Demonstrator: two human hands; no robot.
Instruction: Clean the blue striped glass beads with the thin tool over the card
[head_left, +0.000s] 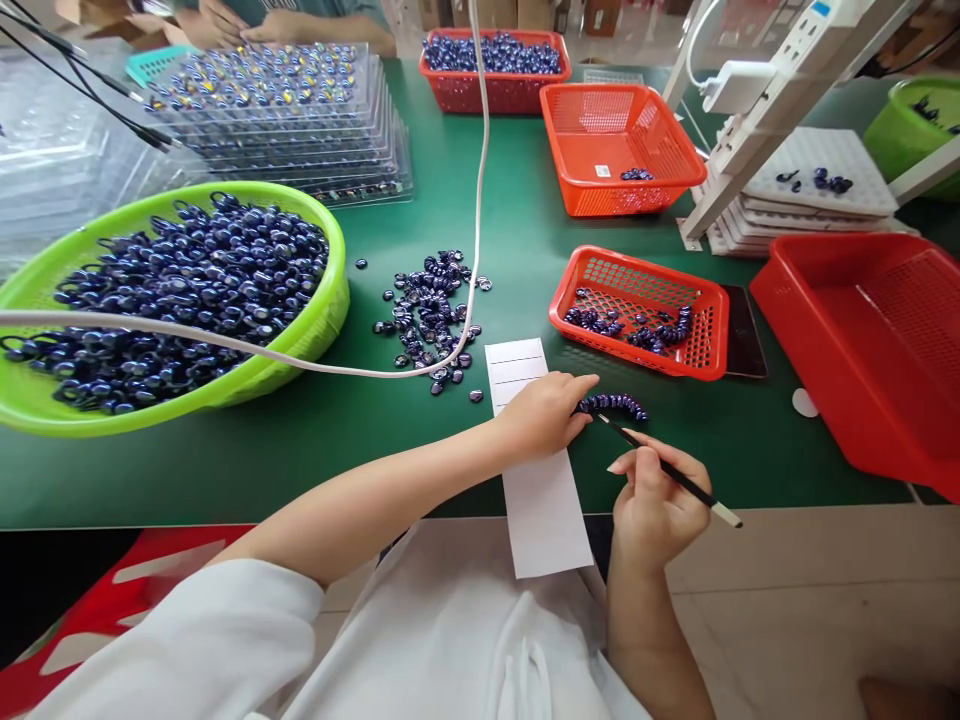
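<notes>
A curved row of small dark-blue shiny pieces lies on the green table. My left hand reaches over a white paper strip to the row's left end, thumb and fingers closing around the end piece. In my right hand is a thin black stick with pale ends, gripped like a pen, its tip just below the row. Loose dark-blue pieces are heaped left of the paper. Beyond the row, a small red basket holds more of them.
A green basin full of looped dark pieces stands left, with a white cable crossing it. Stacked clear trays, red baskets and a large red bin surround the work area. Another person's hands are at the far side.
</notes>
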